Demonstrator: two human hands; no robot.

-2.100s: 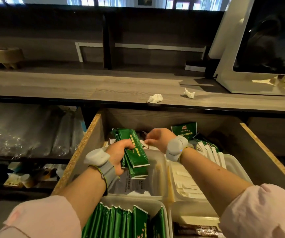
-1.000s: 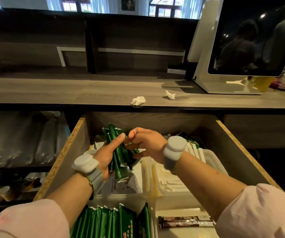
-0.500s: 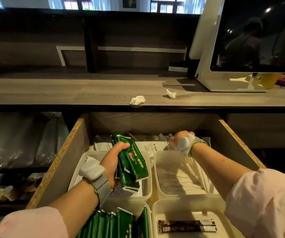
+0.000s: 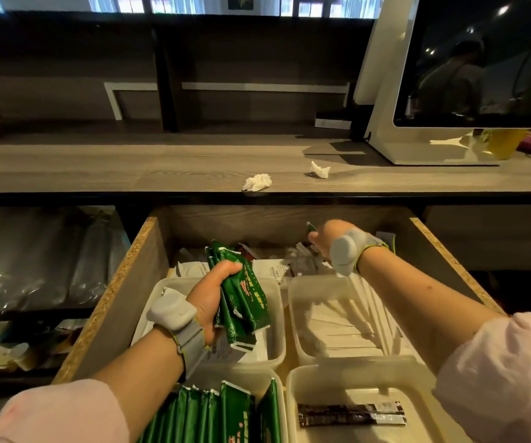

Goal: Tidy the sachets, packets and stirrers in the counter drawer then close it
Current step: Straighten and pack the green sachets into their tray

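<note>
The wooden drawer (image 4: pixel 136 282) stands pulled out under the counter. My left hand (image 4: pixel 214 295) grips a bundle of green packets (image 4: pixel 246 302) above the back left plastic tub (image 4: pixel 275 334), which holds white paper sachets. My right hand (image 4: pixel 328 239) reaches into the drawer's back right corner and pinches a single green packet (image 4: pixel 311 227), of which only a corner shows. The back right tub (image 4: pixel 296 314) holds white wrapped stirrers (image 4: pixel 353 318). A front left tub (image 4: pixel 257 378) is filled with upright green packets (image 4: pixel 213 417). In the front right tub (image 4: pixel 292 407) lie two dark brown sachets (image 4: pixel 350 414).
Loose white sachets and papers (image 4: pixel 277 266) lie behind the tubs at the drawer's back. Two crumpled tissues (image 4: pixel 257 182) (image 4: pixel 320 170) sit on the counter (image 4: pixel 98 174) above. A white screen terminal (image 4: pixel 468 78) stands at the right. Shelves with wrapped cups (image 4: pixel 43 263) are at the left.
My right hand left the bundle, reached to the drawer's back right corner and now lifts a green packet there. My left hand keeps hold of the bundle over the back left tub.
</note>
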